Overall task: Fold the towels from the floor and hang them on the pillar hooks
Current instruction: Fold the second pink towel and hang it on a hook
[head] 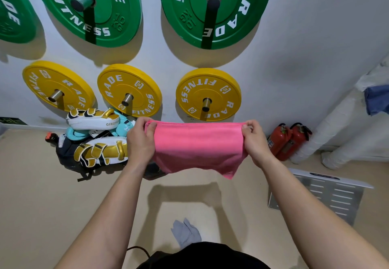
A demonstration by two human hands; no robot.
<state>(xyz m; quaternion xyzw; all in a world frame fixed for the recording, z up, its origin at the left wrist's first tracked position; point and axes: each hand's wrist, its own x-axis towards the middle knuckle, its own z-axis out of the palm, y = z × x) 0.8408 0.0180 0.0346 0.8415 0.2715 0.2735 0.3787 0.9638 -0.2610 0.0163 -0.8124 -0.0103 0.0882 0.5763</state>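
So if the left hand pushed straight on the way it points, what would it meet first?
Probably the middle yellow plate on the wall, just beyond the left hand gripping the pink towel; depth is unclear.

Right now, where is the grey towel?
The grey towel lies on the floor, bottom centre of the head view, below the pink towel held by the left hand and right hand.

One wide camera sits on the person's head and looks forward and down. The left hand (140,142) and right hand (255,142) are near it, the floor (42,195) below, the wall (294,48) ahead.
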